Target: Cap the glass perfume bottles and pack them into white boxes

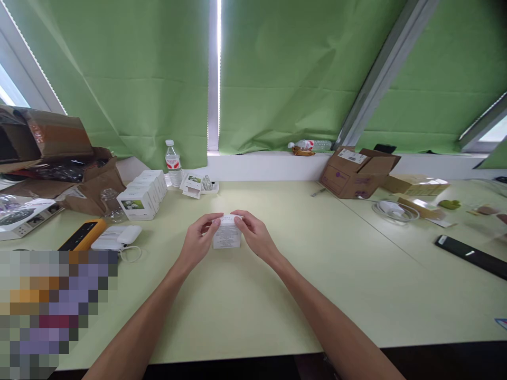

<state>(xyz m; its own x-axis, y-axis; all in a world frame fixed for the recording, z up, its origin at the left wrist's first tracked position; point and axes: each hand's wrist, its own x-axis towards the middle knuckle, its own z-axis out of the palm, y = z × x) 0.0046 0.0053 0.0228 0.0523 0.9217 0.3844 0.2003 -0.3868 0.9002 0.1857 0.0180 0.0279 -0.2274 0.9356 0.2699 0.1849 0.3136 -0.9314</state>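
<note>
A small white carton (227, 237) with fine grey print on its front face stands on the pale green table (222, 306), straight ahead of me. My left hand (201, 236) grips its upper left corner, thumb on the near side and fingers curled behind. At the opposite top corner my right hand (256, 232) holds it the same way. The top of the carton shows between my thumbs; its back and its inside are hidden. Left of my hands, a row of similar white cartons (143, 198) stands, the nearest with a green picture.
A water bottle (173, 163) and a flattened-looking white carton (192, 184) are at the back. Left lie a white charger (114, 237), an orange-black device (84, 235) and cardboard boxes (59, 140). Right are an open cardboard box (352, 171), a coiled cable (394, 211) and a black bar (471, 256).
</note>
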